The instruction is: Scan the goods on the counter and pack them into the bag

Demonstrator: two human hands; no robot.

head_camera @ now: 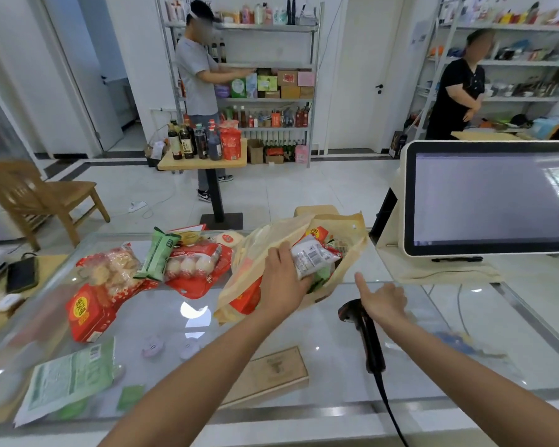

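A tan plastic bag lies open on the glass counter with packets inside. My left hand grips a white packet with a barcode at the bag's mouth. My right hand grips the black barcode scanner by its handle, thumb stuck out toward the bag. Left of the bag lie a red packet of round buns, a green packet, a bag of biscuits, a red box and a flat green-white pouch.
A white checkout screen stands at the right on a cream base. The scanner's cable runs toward me. A dark wallet lies far left. A wooden plaque shows under the glass. Two people stand by shelves behind.
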